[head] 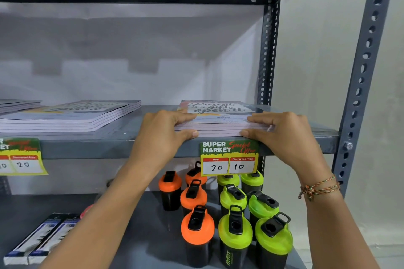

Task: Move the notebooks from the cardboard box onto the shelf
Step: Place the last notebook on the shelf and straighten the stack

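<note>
A stack of notebooks (218, 113) with "Present is a gift, open it" on the cover lies at the front right of the grey metal shelf (91, 146). My left hand (164, 135) grips its left front corner, fingers on top and thumb at the front edge. On the right front corner my right hand (282, 135) holds the same stack the same way. A second stack of notebooks (72, 116) rests further left on the shelf, and a third (17, 105) shows at the far left edge. The cardboard box is out of view.
Price tags (229, 157) hang from the shelf's front lip. Below stand orange-lidded bottles (196, 227) and green-lidded bottles (236, 231), with flat boxed items (37, 240) at the lower left. A perforated upright post (360, 76) bounds the right side; another shelf board spans overhead.
</note>
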### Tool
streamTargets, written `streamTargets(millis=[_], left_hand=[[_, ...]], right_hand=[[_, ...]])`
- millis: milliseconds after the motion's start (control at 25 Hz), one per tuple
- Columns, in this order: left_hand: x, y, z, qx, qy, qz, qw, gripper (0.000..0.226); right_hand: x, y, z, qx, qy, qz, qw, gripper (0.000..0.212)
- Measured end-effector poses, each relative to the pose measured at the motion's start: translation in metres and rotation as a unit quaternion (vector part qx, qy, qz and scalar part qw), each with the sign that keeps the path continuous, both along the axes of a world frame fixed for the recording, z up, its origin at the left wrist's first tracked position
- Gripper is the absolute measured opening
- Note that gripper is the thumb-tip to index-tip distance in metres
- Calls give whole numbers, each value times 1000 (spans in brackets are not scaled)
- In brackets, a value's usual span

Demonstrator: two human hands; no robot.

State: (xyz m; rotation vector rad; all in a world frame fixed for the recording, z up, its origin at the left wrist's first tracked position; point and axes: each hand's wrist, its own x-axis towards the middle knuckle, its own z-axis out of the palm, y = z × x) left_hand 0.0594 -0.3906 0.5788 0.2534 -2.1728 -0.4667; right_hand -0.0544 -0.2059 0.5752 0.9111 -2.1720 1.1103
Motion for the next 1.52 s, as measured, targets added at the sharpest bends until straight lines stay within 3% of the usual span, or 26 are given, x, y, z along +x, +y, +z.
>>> streamTargets(millis=[480,1520], left_hand=[[1,-10,5,-3,-43,-30,999,34],[2,-16,6,2,-25,-21,999,31]], right_hand=[[0,-1,1,-4,-20,18,1000,34],[3,0,1,-25,-43,1,999,32]])
